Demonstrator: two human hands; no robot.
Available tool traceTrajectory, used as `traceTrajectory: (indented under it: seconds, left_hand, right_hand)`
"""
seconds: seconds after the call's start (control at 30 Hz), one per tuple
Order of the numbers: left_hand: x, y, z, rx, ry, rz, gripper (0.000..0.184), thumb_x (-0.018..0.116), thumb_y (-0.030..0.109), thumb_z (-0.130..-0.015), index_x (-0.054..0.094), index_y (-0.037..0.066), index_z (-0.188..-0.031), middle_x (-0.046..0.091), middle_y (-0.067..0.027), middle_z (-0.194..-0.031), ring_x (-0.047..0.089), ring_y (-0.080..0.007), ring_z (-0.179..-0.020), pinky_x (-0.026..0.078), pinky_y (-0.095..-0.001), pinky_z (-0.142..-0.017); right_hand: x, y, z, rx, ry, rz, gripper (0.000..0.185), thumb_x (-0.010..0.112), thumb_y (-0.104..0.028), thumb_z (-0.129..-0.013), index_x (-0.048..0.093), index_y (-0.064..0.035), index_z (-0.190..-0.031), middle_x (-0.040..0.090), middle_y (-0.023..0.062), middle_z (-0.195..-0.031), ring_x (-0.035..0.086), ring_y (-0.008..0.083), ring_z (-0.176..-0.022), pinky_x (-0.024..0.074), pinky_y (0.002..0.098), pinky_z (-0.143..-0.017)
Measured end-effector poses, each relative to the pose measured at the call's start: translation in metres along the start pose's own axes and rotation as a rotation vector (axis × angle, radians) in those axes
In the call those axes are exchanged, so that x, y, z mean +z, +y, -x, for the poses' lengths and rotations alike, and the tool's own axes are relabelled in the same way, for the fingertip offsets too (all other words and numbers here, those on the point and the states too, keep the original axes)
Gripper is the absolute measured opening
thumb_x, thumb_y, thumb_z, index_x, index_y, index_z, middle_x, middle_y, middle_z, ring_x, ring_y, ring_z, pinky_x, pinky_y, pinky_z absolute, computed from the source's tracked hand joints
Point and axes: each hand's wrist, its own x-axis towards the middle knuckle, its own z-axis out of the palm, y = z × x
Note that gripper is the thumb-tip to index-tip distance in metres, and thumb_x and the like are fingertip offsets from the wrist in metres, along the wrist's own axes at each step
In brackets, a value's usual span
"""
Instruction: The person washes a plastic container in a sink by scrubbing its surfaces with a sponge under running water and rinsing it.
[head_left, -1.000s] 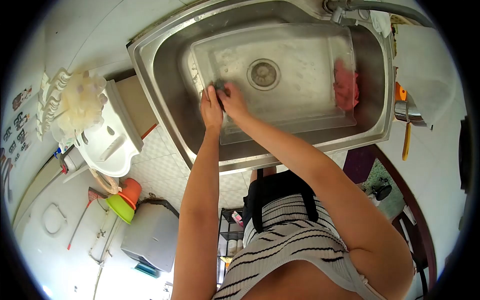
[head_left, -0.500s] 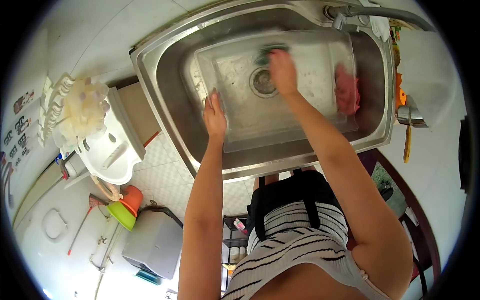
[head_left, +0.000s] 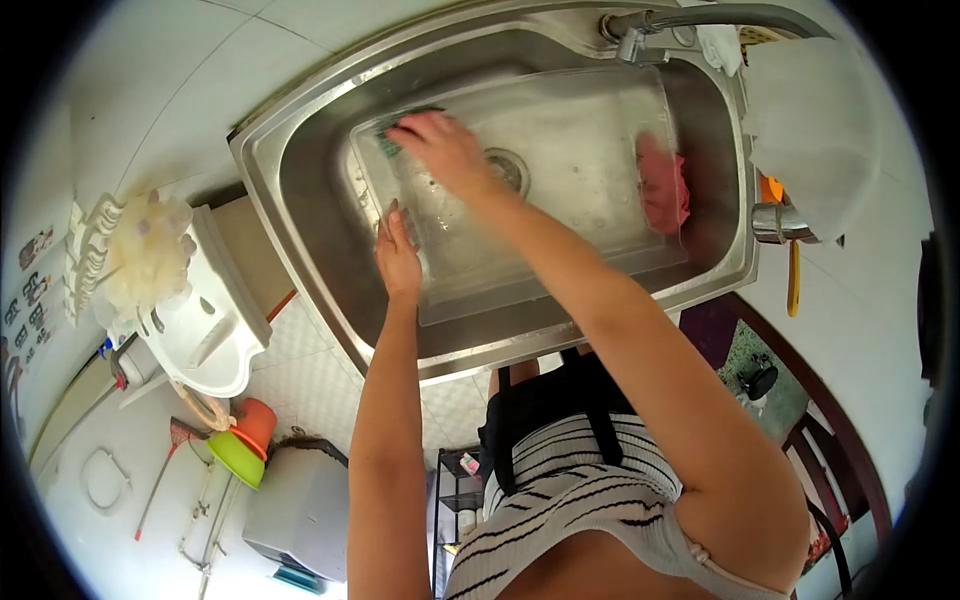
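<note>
A person's right hand [head_left: 438,150] clasped a green pad [head_left: 388,143] against a clear tray [head_left: 560,205]; the left hand [head_left: 399,265], just below, clamped its rim. Right of both grips, a pink cloth [head_left: 664,190] lay inside the steel sink [head_left: 284,240].

In the sink [head_left: 330,300], our left hand [head_left: 399,262] holds the edge of the clear bin [head_left: 560,245]. Our right hand [head_left: 440,148] presses the green pad [head_left: 390,140] into its corner, near the drain [head_left: 508,172].
</note>
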Motion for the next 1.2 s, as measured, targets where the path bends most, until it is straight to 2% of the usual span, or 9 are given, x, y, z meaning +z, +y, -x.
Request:
traceTrajectory:
  seconds: [0.07,0.13,0.37,0.57,0.67,0.8,0.87,1.13,1.2]
  left_hand:
    - [0.0,0.0,0.0,0.003,-0.02,0.018,0.06,0.032,0.052,-0.093,0.036,0.009,-0.135,0.047,-0.0176,-0.127,0.051,-0.032,-0.112,0.046,-0.0427,-0.085]
    - [0.0,0.002,0.001,0.004,-0.014,0.008,0.06,0.033,0.052,-0.093,0.037,0.009,-0.135,0.048,-0.0172,-0.127,0.051,-0.0317,-0.111,0.046,-0.0425,-0.085]
    - [0.001,-0.001,0.001,0.022,-0.007,-0.037,0.059,0.034,0.051,-0.093,0.038,0.01,-0.134,0.05,-0.0149,-0.123,0.053,-0.03,-0.109,0.048,-0.0405,-0.082]
    - [0.002,0.006,0.003,0.001,0.009,-0.083,0.057,0.035,0.048,-0.094,0.039,0.007,-0.134,0.05,-0.0169,-0.125,0.054,-0.0306,-0.109,0.05,-0.0393,-0.082]
    - [0.0,-0.001,0.001,0.023,0.0,-0.086,0.055,0.035,0.047,-0.094,0.038,0.009,-0.134,0.049,-0.016,-0.125,0.054,-0.0304,-0.107,0.05,-0.0395,-0.079]
    - [0.002,-0.005,0.003,0.078,0.041,-0.15,0.05,0.033,0.043,-0.095,0.043,0.008,-0.131,0.056,-0.0157,-0.117,0.058,-0.0284,-0.103,0.053,-0.037,-0.075]
    - [0.002,-0.004,0.0,0.082,0.054,-0.169,0.047,0.033,0.04,-0.096,0.045,0.009,-0.129,0.058,-0.0152,-0.115,0.059,-0.027,-0.1,0.054,-0.036,-0.073]
    - [0.001,-0.004,-0.001,0.088,0.031,-0.162,0.05,0.033,0.042,-0.096,0.041,0.007,-0.131,0.054,-0.0168,-0.12,0.058,-0.0292,-0.1,0.053,-0.0379,-0.075]
    - [0.0,-0.003,0.002,0.09,0.029,-0.191,0.052,0.033,0.044,-0.096,0.041,0.007,-0.131,0.054,-0.0169,-0.12,0.058,-0.0295,-0.101,0.053,-0.0385,-0.075]
  right_hand:
    - [-0.016,0.038,0.019,0.024,0.008,0.114,0.033,0.055,-0.011,-0.075,0.058,-0.0129,-0.108,0.052,0.004,-0.114,0.049,0.0234,-0.105,0.0431,0.0346,-0.088]
    - [-0.049,0.07,0.032,0.573,-0.02,-0.024,0.032,0.054,-0.011,-0.078,0.056,-0.0127,-0.11,0.052,0.0066,-0.114,0.049,0.0265,-0.105,0.0424,0.0381,-0.088]
    - [-0.113,0.146,0.069,0.461,0.374,0.328,0.035,0.057,-0.003,-0.074,0.055,-0.0121,-0.108,0.049,0.0136,-0.114,0.048,0.0337,-0.104,0.0432,0.0413,-0.086]
    - [-0.094,0.12,0.061,0.219,0.091,0.293,0.039,0.058,-0.007,-0.069,0.055,-0.0121,-0.108,0.05,0.0073,-0.115,0.048,0.0282,-0.105,0.0437,0.0407,-0.085]
    - [-0.137,0.132,0.063,0.352,-0.063,0.794,0.029,0.056,-0.011,-0.07,0.06,-0.012,-0.099,0.053,0.0015,-0.107,0.048,0.0227,-0.101,0.0401,0.0392,-0.084]
    - [-0.168,0.144,0.091,0.236,-0.304,0.875,0.026,0.053,-0.01,-0.075,0.06,-0.0115,-0.1,0.053,0.0016,-0.108,0.047,0.0196,-0.103,0.0379,0.0369,-0.084]
    - [-0.164,0.137,0.117,0.281,-0.864,0.895,0.033,0.05,-0.008,-0.077,0.056,-0.007,-0.11,0.052,0.005,-0.117,0.046,0.0206,-0.107,0.037,0.0368,-0.089]
    - [-0.085,0.135,0.11,0.521,0.022,0.47,0.06,0.052,-0.006,-0.075,0.035,0.0002,-0.132,0.036,0.0169,-0.137,0.04,0.0387,-0.114,0.0334,0.0427,-0.098]
    - [-0.072,0.118,0.106,0.472,-0.006,0.407,0.06,0.052,-0.006,-0.075,0.035,-0.0015,-0.132,0.036,0.0163,-0.137,0.04,0.0382,-0.114,0.0333,0.0429,-0.098]
